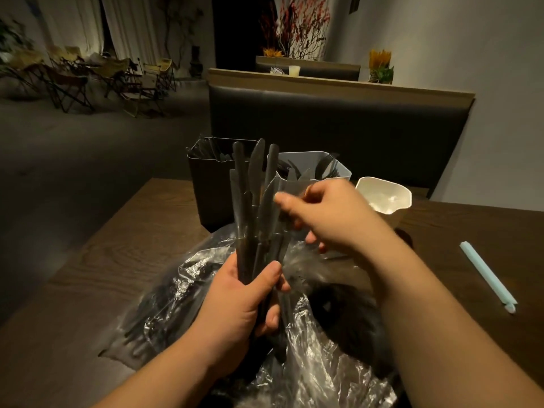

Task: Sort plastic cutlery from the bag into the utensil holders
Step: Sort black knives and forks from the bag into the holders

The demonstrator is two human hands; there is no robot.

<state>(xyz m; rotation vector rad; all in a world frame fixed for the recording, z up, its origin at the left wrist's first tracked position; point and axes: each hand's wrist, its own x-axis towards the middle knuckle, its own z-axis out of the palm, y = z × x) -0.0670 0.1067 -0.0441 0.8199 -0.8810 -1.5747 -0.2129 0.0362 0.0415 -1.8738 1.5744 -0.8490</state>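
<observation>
The left hand (235,298) is curling its grip round a bundle of black knives (253,172), holding them upright above the bag (318,372) for picking, while the right hand (332,213) is reaching in from three o'clock, its grip too blurred to tell.

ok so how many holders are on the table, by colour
black holder: 1
grey holder: 1
white holder: 1
total: 3
</observation>
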